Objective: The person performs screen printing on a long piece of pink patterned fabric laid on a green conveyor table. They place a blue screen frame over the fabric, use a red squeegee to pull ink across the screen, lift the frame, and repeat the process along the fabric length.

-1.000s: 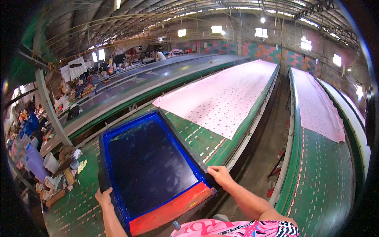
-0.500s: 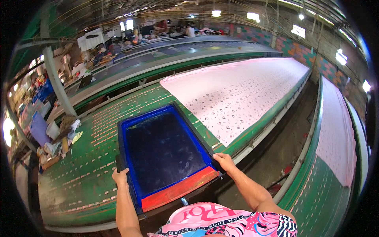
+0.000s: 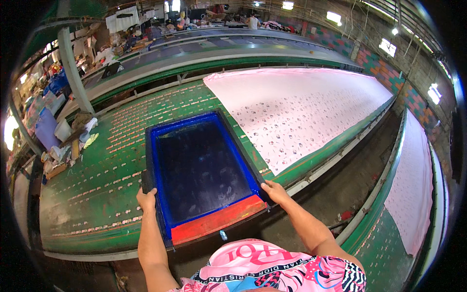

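Note:
My left hand (image 3: 147, 198) grips the left side of a screen printing frame (image 3: 199, 170), and my right hand (image 3: 274, 191) grips its right side. The frame has a dark mesh, a bright blue inner border, black sides and a red strip (image 3: 219, 219) along the near end. It is over the green printing table (image 3: 97, 194); whether it rests on the top or is held just above it I cannot tell. Just beyond it on the right, pink fabric (image 3: 296, 117) with small dark prints lies along the same table.
A second long table with pink fabric (image 3: 411, 175) runs at the right across an aisle (image 3: 360, 160). Buckets, rags and a purple container (image 3: 47, 129) crowd the left end beside a post (image 3: 73, 73). More long tables (image 3: 204, 46) and a person (image 3: 254, 22) are in the background.
My view has swung to the right. The frame, held in both hands, has moved farther onto the green table, nearly level with the end of the pink fabric.

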`<state>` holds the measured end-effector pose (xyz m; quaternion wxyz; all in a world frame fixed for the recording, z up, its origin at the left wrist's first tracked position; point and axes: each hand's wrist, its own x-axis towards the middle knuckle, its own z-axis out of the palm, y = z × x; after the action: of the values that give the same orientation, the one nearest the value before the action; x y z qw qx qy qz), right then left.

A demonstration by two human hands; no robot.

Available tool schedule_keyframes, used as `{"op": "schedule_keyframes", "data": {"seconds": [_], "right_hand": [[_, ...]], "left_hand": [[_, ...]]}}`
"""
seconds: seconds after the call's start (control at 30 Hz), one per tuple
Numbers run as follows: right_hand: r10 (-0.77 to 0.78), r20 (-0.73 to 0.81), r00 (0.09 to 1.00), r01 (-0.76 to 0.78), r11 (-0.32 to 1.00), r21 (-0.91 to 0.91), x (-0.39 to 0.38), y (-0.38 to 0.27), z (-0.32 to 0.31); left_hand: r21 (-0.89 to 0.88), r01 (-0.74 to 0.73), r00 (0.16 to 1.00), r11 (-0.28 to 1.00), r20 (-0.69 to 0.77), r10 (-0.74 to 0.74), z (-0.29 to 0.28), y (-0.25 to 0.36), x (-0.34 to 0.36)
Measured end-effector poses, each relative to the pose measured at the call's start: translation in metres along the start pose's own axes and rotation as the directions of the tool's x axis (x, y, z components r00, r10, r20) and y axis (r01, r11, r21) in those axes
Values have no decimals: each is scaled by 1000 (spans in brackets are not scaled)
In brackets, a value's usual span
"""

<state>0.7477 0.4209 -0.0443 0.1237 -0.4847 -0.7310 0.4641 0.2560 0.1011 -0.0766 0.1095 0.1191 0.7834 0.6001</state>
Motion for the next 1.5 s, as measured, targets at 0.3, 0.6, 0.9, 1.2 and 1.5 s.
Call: {"op": "schedule_keyframes", "data": {"seconds": [0.3,0.6,0.9,1.2,1.5], "right_hand": [[-717,-135,684,343,480,-808,-27,-94,-8],[-798,-184,574,407,473,-782,-7,-132,-31],[-843,-130,523,454,404,-794,31,-90,-105],[-838,-99,536,524,422,-740,54,-64,-169],[-729,-2,684,639,600,-481,72,-16,-132]], "left_hand": [[609,-706,692,362,483,537,50,154,-96],[395,-895,442,206,723,531,134,215,-182],[468,-872,463,145,691,556,223,247,-198],[518,-839,514,164,657,552,290,273,-223],[605,-777,501,172,430,751,205,241,-172]]}}
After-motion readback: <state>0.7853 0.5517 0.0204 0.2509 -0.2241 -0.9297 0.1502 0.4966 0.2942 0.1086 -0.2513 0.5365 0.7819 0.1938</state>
